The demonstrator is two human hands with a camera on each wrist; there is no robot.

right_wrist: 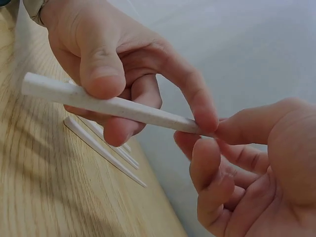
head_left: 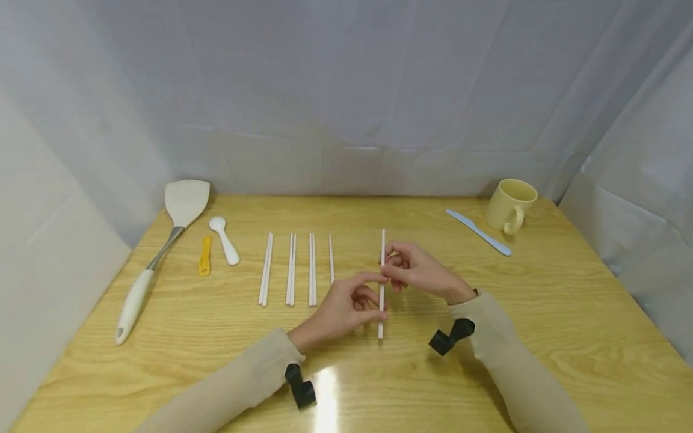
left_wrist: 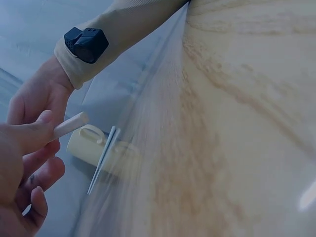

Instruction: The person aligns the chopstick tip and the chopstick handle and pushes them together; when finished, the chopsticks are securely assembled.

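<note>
In the head view a single white chopstick is held between both hands, its thick end toward the person. My left hand pinches its lower half with thumb and fingers. Farther up, the fingertips of my right hand pinch it near the thin end. The right wrist view shows the chopstick raised off the table, the fingertips of both hands meeting near its tip. Left of the hands lies a lone chopstick, its near end hidden behind the left hand. Three pairs of chopsticks lie side by side beyond it.
At the left lie a white-headed spatula, a white spoon and a small yellow utensil-like piece. A light blue knife and a yellow mug are at the back right. Pale curtains surround the wooden table.
</note>
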